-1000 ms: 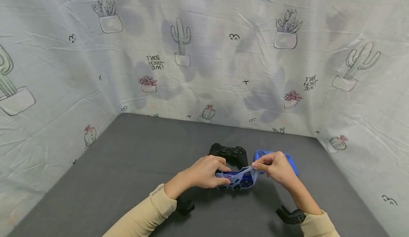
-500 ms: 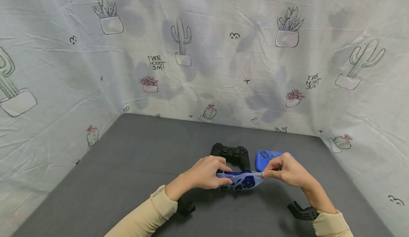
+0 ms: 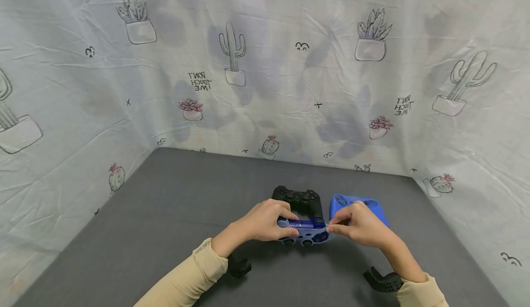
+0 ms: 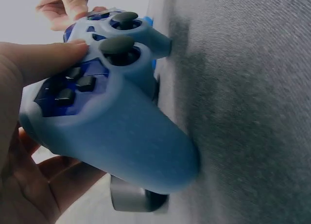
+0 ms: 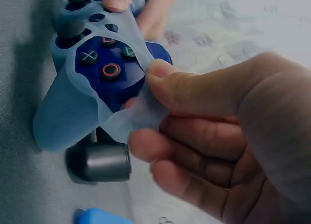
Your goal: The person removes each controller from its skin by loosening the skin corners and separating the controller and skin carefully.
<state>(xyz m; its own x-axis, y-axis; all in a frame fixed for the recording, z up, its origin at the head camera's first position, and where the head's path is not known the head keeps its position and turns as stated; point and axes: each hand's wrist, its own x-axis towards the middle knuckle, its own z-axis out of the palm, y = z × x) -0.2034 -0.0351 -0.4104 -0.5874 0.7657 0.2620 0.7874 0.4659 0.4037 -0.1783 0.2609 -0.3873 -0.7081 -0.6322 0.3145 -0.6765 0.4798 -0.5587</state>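
Observation:
A dark blue game controller (image 5: 116, 83) with black thumbsticks wears a translucent pale blue silicone sleeve (image 4: 131, 131). My left hand (image 3: 270, 221) grips its left side, thumb across the face and fingers behind. At the other end, my right hand (image 3: 358, 224) pinches the sleeve's edge between thumb and fingers. In the right wrist view the sleeve is pulled away around the round and cross buttons, baring the blue shell at the shoulder. The left grip is fully covered in the left wrist view.
Just behind the held controller lies a black game controller (image 3: 299, 196) on the grey tabletop (image 3: 198, 182). A bright blue silicone sleeve (image 3: 377, 205) with openings sits to its right, partly behind my right hand. Patterned cloth (image 3: 265, 67) walls the table's back and sides.
My right hand stretched the sleeve's edge out to the right, then came back left toward the controller with it. The left hand has kept its grip in nearly the same place.

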